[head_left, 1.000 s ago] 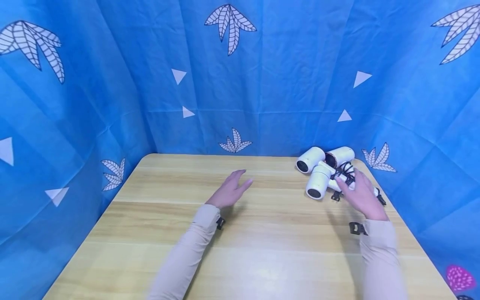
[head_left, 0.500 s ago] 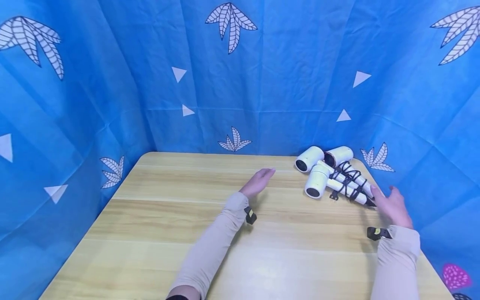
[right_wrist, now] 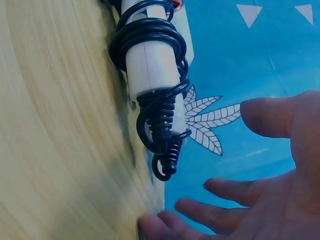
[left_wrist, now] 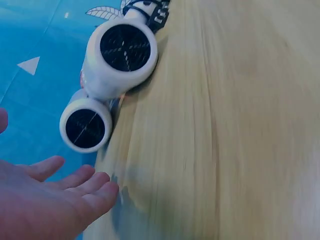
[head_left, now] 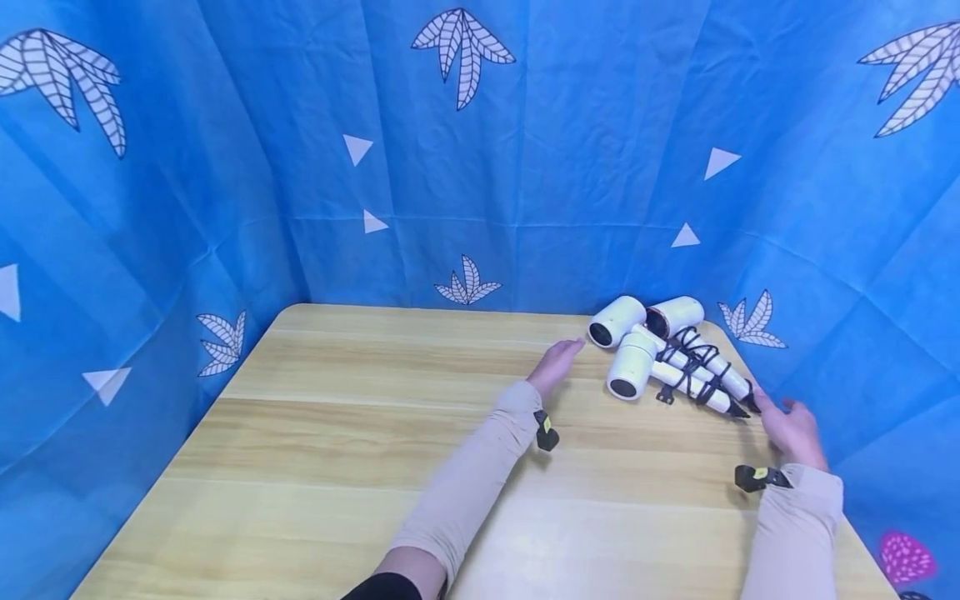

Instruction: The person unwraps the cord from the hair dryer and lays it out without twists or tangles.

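Note:
Three white hair dryers lie bunched at the table's back right: one on the left (head_left: 619, 318), one in front (head_left: 632, 368) and one at the back (head_left: 678, 314). Black cords wrap their white handles, which point toward the front right. My left hand (head_left: 555, 365), fingers extended, is just left of the left dryer; the left wrist view shows it below a dryer's round black grille (left_wrist: 85, 130). Near the handle ends is my right hand (head_left: 793, 432), fingers spread and nothing held. In the right wrist view, a cord-wrapped handle (right_wrist: 152, 70) stands apart from the fingers.
The wooden table (head_left: 337, 417) ends at a blue curtain (head_left: 585, 167) with white leaf prints, which hangs behind and on both sides. A black plug (head_left: 665, 395) lies beside the front dryer. The right hand is close to the table's right edge.
My left hand has moved right across the table to the dryers. My right hand has gone from over the handles to the right, beyond their ends. The dryers stay in place.

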